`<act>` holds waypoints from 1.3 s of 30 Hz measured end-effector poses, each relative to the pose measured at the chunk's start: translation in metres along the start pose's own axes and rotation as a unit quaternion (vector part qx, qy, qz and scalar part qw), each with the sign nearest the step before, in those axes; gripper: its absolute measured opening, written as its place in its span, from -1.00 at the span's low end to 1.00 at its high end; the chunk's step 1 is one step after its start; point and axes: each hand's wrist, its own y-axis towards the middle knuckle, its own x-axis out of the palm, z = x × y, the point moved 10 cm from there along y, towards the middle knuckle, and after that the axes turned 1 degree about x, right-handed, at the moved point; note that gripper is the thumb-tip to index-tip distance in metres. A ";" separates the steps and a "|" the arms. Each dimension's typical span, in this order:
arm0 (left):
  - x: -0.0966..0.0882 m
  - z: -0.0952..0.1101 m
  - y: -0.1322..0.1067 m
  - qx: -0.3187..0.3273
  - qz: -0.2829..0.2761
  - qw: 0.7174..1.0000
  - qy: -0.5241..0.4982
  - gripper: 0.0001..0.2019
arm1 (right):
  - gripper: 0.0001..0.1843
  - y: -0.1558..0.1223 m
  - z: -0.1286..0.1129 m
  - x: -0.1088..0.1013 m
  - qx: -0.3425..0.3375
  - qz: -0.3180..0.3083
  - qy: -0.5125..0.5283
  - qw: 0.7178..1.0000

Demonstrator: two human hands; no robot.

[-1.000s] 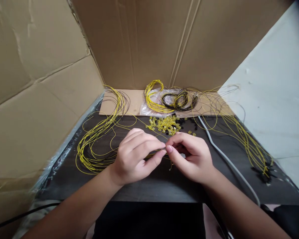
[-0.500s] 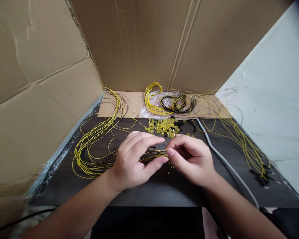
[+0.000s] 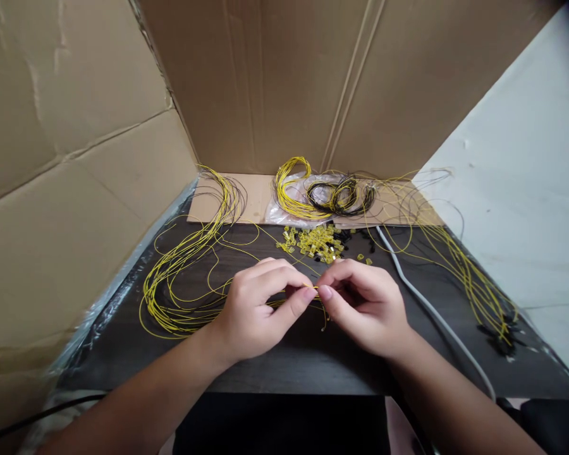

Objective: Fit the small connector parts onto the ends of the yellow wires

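Note:
Thumb and forefinger of my left hand [image 3: 263, 306] pinch a thin yellow wire [image 3: 310, 287] close to its end. My right hand [image 3: 363, 303] pinches the same wire a short way to the right, and the fingertips of both hands nearly meet. Whatever small part may sit between the right fingertips is hidden. Beneath and left of my hands, a loose bundle of yellow and black wires [image 3: 164, 319] curves across the dark table. A few wire ends [image 3: 324, 322] poke out below the fingertips.
Small yellow plastic pieces [image 3: 318, 241] and black ones [image 3: 345, 235] lie heaped beyond my hands. Coiled wires [image 3: 291, 189] rest on a plastic bag at the back. A grey cable [image 3: 427, 303] crosses at right, beside wires with black ends [image 3: 502, 338]. Cardboard walls [image 3: 284, 88] enclose the table.
My left thumb and forefinger, apart before, have closed on the yellow wire beside the right fingertips. The right hand has barely moved.

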 end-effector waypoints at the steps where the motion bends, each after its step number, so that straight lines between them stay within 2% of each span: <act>1: -0.001 0.000 0.000 -0.001 0.001 1.000 0.000 -0.95 | -0.93 0.000 0.000 0.000 -0.001 0.000 -0.005 1.000; 8: 0.000 -0.001 0.000 -0.015 -0.002 1.000 0.002 -0.94 | -0.93 0.002 -0.006 0.000 -0.021 -0.001 -0.033 0.999; 17: -0.011 0.002 0.003 -0.009 0.044 0.999 0.000 -0.89 | -0.94 0.002 -0.005 0.000 -0.012 -0.010 -0.009 1.000; 23: -0.010 -0.006 0.002 -0.041 0.037 0.998 -0.023 -0.93 | -0.94 0.002 -0.003 0.000 -0.008 -0.009 0.002 1.000; 27: -0.012 -0.008 -0.001 -0.050 0.051 0.997 -0.020 -0.79 | -0.93 0.002 -0.002 0.001 -0.006 -0.010 0.005 1.000; 29: -0.013 -0.004 -0.001 -0.033 0.055 0.998 -0.013 -0.73 | -0.93 0.002 -0.003 0.000 -0.010 -0.011 0.000 1.000; 32: -0.013 0.001 0.001 -0.002 0.051 0.999 -0.015 -0.82 | -0.95 0.002 -0.002 0.000 -0.007 -0.010 -0.003 1.000; 39: -0.016 -0.004 0.002 -0.033 0.071 0.997 -0.008 -0.95 | -0.95 0.001 0.003 -0.003 0.010 0.005 0.001 1.000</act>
